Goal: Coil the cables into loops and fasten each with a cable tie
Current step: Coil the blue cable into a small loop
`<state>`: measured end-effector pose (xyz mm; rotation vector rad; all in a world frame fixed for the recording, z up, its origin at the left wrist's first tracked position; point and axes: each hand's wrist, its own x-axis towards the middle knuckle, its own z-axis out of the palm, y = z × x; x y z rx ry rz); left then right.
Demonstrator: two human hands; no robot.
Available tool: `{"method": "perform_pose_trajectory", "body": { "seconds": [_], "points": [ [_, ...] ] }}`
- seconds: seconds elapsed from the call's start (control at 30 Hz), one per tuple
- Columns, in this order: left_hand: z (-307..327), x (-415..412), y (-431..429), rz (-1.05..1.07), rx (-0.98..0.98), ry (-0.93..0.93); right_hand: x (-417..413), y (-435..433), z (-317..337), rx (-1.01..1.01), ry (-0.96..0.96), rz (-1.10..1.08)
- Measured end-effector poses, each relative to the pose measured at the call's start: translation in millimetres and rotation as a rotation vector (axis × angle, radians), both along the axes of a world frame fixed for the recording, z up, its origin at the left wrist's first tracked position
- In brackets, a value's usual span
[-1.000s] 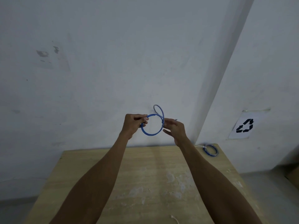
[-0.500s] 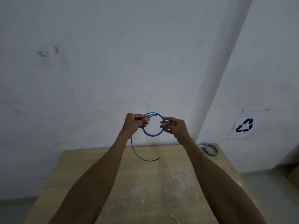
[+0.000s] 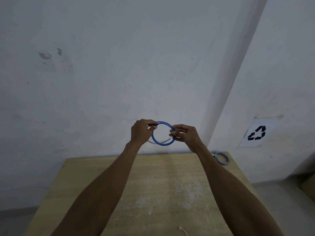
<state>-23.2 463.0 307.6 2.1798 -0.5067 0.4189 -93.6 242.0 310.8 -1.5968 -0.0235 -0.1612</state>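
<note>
Head view: we hold the blue cable (image 3: 163, 143) up before the wall, above the counter (image 3: 153, 184). Left hand (image 3: 140, 132) pinches the loop's upper left and right hand (image 3: 185, 135) its right side, both clamped on it. The tail that hung below the left hand half a second ago now sweeps, blurred, along the lower arc. Coiling looks nearly done, tying next. Another coil (image 3: 221, 158) lies at the counter's far right corner.

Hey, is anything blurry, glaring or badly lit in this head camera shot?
Head view: dim, even light, no glare; the blue cable has a loose end smeared by motion blur beneath its loop; the wide-angle lens makes the wall corner lean.
</note>
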Motion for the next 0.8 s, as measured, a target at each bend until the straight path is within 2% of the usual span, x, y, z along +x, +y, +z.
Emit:
{"method": "perform_pose_trajectory", "body": {
  "seconds": [0.1,0.23,0.37,0.43,0.53,0.8],
  "points": [
    [1,3,0,-0.058,0.061,-0.168,0,-2,0,-0.014,0.011,-0.022],
    [1,5,-1,-0.076,0.102,-0.196,1,-5,0,-0.028,0.006,-0.036],
    [2,6,1,-0.037,0.143,-0.345,0,-6,2,-0.024,-0.001,-0.03],
    [3,8,1,-0.063,0.127,-0.361,0,-5,3,-0.024,0.007,-0.032],
    [6,3,-3,-0.207,0.038,-0.176,0,-5,3,-0.009,0.01,-0.042],
    [16,-5,9,-0.351,-0.373,0.339,-2,-5,8,0.021,0.028,-0.022]
  ]
}}
